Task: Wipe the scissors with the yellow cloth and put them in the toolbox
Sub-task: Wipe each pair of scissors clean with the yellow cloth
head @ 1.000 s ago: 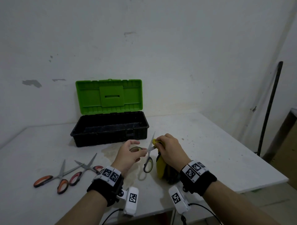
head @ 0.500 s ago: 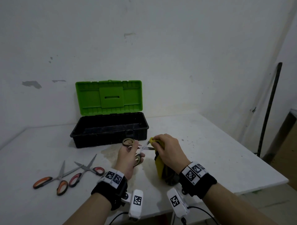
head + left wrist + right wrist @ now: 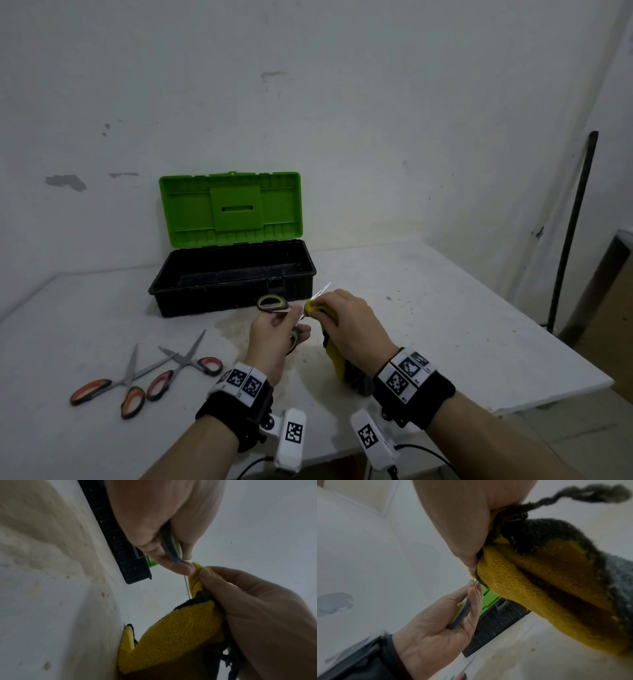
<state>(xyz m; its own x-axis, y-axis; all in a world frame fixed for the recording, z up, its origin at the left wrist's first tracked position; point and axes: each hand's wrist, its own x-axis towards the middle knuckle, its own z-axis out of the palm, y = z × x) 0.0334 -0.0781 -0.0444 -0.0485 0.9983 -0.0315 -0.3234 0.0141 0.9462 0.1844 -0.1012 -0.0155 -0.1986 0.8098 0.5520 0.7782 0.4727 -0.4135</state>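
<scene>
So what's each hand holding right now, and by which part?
The left hand holds the green-handled scissors by the handles. The right hand pinches a fold of the yellow cloth around the blade, and the rest of the cloth hangs below.

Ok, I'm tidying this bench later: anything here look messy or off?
A yellowish stain marks the table just in front of the open toolbox. Two orange-handled scissors lie splayed open and crossed at the left. The wall has patches of missing paint.
</scene>
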